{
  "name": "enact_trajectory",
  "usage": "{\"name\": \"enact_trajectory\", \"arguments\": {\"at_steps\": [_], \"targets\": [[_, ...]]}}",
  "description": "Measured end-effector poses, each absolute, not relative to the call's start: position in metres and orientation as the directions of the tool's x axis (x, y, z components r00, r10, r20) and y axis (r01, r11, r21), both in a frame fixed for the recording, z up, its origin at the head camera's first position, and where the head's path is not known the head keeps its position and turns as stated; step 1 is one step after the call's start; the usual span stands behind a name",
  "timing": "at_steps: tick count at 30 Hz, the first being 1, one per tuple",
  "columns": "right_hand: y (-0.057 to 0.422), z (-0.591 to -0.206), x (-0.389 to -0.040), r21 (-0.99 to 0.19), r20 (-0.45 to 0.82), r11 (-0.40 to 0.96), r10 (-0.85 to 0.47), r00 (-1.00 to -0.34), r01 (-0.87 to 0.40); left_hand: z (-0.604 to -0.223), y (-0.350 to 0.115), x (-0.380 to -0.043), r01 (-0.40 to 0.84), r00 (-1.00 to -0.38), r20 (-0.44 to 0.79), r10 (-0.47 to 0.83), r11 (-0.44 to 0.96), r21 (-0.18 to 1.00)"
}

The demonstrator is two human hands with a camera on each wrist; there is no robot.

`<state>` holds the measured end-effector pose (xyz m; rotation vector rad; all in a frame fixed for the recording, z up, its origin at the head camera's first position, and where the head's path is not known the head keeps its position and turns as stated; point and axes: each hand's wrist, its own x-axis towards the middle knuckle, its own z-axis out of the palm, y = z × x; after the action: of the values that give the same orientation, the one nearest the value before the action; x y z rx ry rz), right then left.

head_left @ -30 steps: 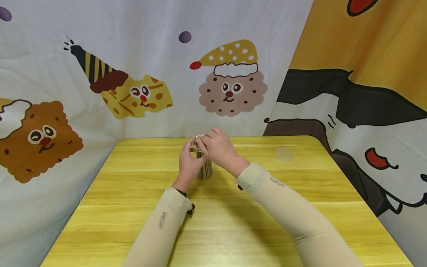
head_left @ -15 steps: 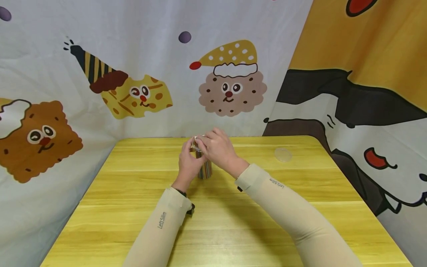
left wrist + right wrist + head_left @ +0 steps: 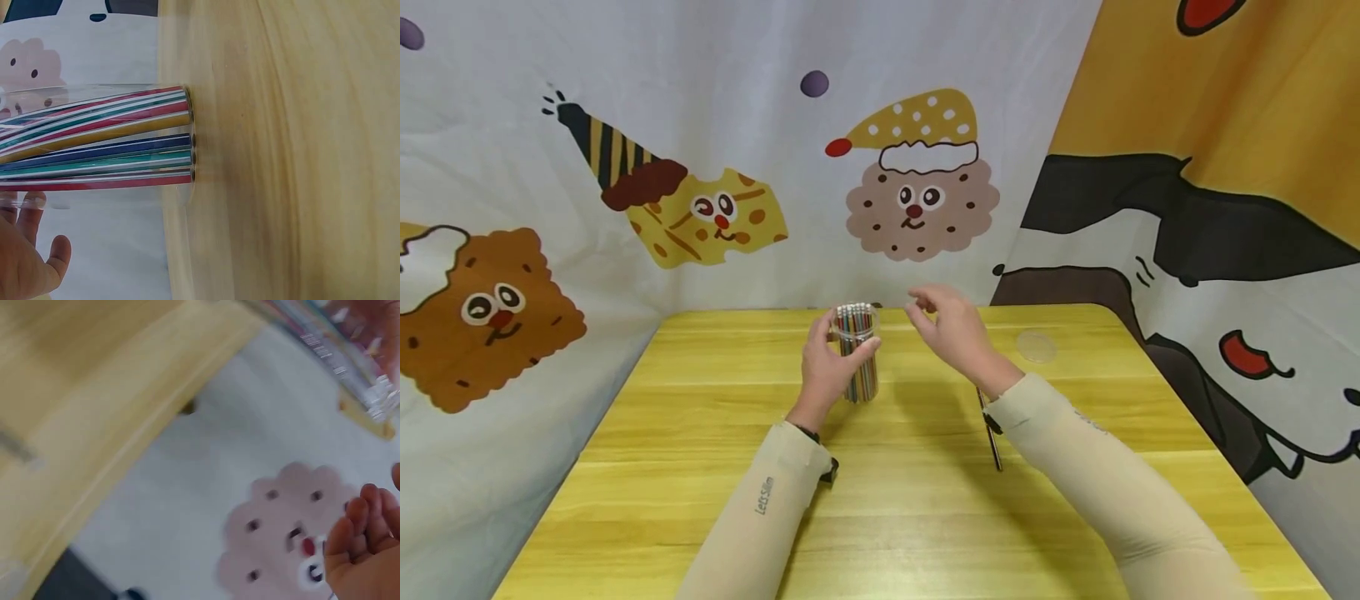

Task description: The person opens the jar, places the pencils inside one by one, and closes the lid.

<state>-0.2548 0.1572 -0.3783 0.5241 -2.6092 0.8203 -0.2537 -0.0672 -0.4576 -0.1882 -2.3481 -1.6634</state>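
Observation:
A clear cylindrical jar (image 3: 856,323) stands upright on the table, packed with striped pencils (image 3: 859,379) whose white-tipped ends show at the top. My left hand (image 3: 829,367) grips the jar near its rim, thumb on the near side. The left wrist view shows the red, green, blue and yellow pencils (image 3: 125,137) through the clear wall. To the right of the jar, my right hand (image 3: 958,329) hangs above the table with loosely bent fingers and nothing in them. One dark pencil (image 3: 992,437) lies on the table, partly hidden beneath the right wrist.
A clear round lid (image 3: 1036,347) lies flat at the back right of the wooden table (image 3: 880,517). Behind the table's far edge hangs a cartoon-printed curtain (image 3: 737,50). A small dark spot (image 3: 187,406) shows at the table edge in the blurred right wrist view.
My right hand has left the jar's top and moved right, uncovering the white pencil ends. A dark pencil now shows on the table by the right wrist. The left hand stays put.

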Motion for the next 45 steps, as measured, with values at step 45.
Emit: {"name": "enact_trajectory", "arguments": {"at_steps": [45], "targets": [[0.24, -0.456, -0.244, -0.297, -0.274, 0.935, -0.278, -0.92, -0.194, -0.458, -0.07, -0.253, 0.224, -0.969, 0.245, -0.032, 0.306, 0.925]]}}
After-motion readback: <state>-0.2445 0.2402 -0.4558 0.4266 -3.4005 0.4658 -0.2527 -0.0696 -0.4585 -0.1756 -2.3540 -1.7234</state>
